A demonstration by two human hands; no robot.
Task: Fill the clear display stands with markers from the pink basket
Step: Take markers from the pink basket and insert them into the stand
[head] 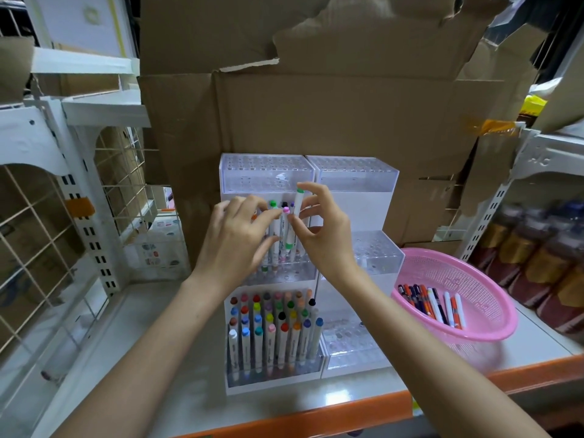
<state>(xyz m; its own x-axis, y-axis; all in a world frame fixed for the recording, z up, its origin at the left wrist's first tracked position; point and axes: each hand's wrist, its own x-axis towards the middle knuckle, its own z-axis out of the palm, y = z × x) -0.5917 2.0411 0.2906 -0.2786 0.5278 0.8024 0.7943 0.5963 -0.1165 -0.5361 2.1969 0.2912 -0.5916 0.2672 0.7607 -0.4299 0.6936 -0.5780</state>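
The right hand (319,229) pinches a green marker (295,216) upright between thumb and fingers, above the middle tier of the left stand (268,181); the left hand (237,241) curls round a pink marker (285,223) just beside it; the bottom tier is packed with markers; the basket (442,270), right of the right stand (357,181), holds more markers (436,305).

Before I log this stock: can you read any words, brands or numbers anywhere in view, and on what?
No text can be read for certain.
Green-capped marker pinched by the right hand: barrel print too blurred.
Front-tier markers: barrel print too small.
Pens in the pink basket: print blurred.
Right shelf bracket: embossed marks, unclear.
Bottles: labels blurred.
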